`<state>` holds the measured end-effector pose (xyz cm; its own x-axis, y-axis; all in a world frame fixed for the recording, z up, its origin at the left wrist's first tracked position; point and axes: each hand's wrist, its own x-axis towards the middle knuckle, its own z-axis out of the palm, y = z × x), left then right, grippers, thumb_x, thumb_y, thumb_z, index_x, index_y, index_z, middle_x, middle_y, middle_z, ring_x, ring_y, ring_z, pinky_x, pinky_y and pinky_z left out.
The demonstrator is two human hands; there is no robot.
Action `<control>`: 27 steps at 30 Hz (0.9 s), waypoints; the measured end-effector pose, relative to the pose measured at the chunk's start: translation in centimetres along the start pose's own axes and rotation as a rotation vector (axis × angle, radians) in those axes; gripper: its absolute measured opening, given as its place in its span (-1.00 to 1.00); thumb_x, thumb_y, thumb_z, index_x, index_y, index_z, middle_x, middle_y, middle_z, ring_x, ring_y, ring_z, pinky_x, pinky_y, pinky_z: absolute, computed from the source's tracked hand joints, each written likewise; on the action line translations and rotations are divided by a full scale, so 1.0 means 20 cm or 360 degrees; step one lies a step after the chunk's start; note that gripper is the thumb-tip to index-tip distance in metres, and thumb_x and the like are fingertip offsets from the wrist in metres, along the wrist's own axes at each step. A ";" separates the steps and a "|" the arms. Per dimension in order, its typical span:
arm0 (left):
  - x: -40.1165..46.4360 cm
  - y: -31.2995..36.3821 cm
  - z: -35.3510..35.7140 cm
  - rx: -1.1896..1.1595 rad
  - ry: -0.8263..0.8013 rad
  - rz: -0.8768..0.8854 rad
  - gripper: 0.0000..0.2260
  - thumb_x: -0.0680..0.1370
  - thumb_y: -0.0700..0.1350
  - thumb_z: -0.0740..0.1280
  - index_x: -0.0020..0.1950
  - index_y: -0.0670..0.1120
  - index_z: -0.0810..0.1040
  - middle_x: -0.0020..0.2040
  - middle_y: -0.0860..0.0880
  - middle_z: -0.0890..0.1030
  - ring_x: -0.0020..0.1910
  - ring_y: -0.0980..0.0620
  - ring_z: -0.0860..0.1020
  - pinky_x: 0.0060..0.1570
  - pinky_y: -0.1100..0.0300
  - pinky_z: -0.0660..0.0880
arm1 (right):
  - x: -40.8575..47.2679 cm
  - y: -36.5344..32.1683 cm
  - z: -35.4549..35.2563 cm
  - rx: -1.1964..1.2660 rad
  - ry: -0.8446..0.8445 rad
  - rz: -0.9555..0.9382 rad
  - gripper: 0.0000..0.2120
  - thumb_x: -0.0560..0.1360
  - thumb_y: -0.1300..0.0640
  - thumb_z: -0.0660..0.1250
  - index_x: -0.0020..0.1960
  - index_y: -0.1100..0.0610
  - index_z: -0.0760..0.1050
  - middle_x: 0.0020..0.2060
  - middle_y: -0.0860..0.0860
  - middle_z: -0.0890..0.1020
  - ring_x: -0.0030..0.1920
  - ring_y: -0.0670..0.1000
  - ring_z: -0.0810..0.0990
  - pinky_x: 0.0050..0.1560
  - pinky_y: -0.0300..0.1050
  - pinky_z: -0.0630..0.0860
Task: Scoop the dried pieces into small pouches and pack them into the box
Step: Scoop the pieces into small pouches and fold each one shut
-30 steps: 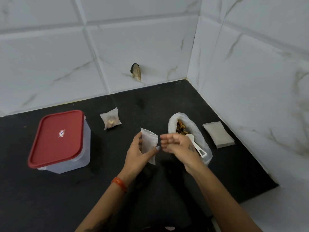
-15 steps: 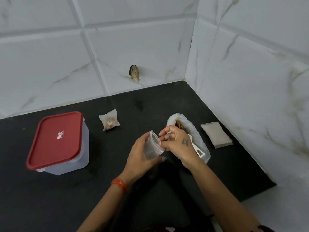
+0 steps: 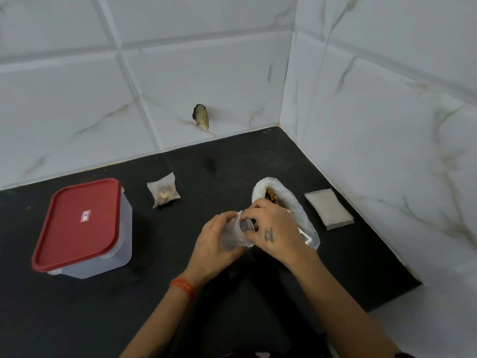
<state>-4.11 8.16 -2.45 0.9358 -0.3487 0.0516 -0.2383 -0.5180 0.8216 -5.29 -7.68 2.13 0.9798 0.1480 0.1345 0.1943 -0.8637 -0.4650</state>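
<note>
White marble-look tiled walls [image 3: 206, 73] meet at a corner behind a black countertop [image 3: 232, 164]. I see both hands working mid-counter on one small translucent pouch [image 3: 236, 232]. Left hand [image 3: 215, 244] wraps round the pouch body, fingers curled on it. Right hand [image 3: 275, 228] pinches the pouch rim with thumb and fingertips, mouth pulled open; pouch looks empty as far as I can tell. Orange thread band [image 3: 182, 286] on the left wrist.

Just behind the right hand: white bag [image 3: 294, 202] lying open, dried pieces [image 3: 271, 196] visible at its mouth. White scoop [image 3: 307, 237] end pokes out from under the right hand, resting on the bag. Flat stack of unused pouches [image 3: 329, 209] right of the bag, near the side wall. One filled pouch [image 3: 164, 193] lies on the counter, between bag and box but well apart from both. Clear box [image 3: 108, 254] sits far left, red lid [image 3: 78, 223] on it.
</note>
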 end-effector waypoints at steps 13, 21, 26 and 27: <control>0.04 0.01 0.02 -0.0217 -0.0039 -0.0097 -0.51 0.34 -0.13 0.53 0.13 0.23 0.40 0.08 0.21 0.52 0.09 0.34 0.46 -0.07 0.44 0.45 | -0.05 0.34 -0.15 0.0004 0.0153 0.0808 -0.81 0.44 0.02 0.43 0.04 0.00 0.58 -0.08 -0.08 0.65 -0.09 -0.10 0.59 -0.08 -0.23 0.48; 0.08 0.04 0.09 -0.0210 -0.0141 -0.0161 -0.53 0.35 -0.06 0.53 0.08 0.27 0.37 0.03 0.24 0.53 0.05 0.33 0.49 -0.02 0.36 0.46 | -0.10 0.37 -0.09 -0.0204 -0.0284 0.0968 -0.82 0.47 0.04 0.39 0.06 0.05 0.59 -0.10 -0.03 0.65 -0.11 -0.06 0.58 -0.22 -0.26 0.37; 0.11 0.04 0.12 -0.0305 -0.0241 -0.0237 -0.53 0.34 -0.02 0.53 0.13 0.23 0.39 0.07 0.17 0.58 0.09 0.25 0.53 0.01 0.34 0.46 | -0.06 0.38 -0.12 -0.0161 -0.0030 0.0836 -0.86 0.48 0.04 0.37 0.02 0.02 0.54 -0.11 -0.06 0.63 -0.19 -0.10 0.51 -0.31 -0.31 0.31; 0.12 0.04 0.12 -0.0327 -0.0251 -0.0253 -0.53 0.35 -0.03 0.53 0.14 0.22 0.40 0.07 0.16 0.59 0.09 0.25 0.53 0.01 0.35 0.45 | -0.05 0.37 -0.13 -0.0203 0.0025 0.0797 -0.85 0.49 0.03 0.36 0.04 0.02 0.54 -0.11 -0.06 0.63 -0.19 -0.10 0.51 -0.28 -0.30 0.34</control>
<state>-2.70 5.04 -3.03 0.9014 -0.4014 -0.1626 -0.0193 -0.4125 0.9108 -4.89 -15.45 0.79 0.9501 -0.3054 -0.0635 -0.3069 -0.8788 -0.3654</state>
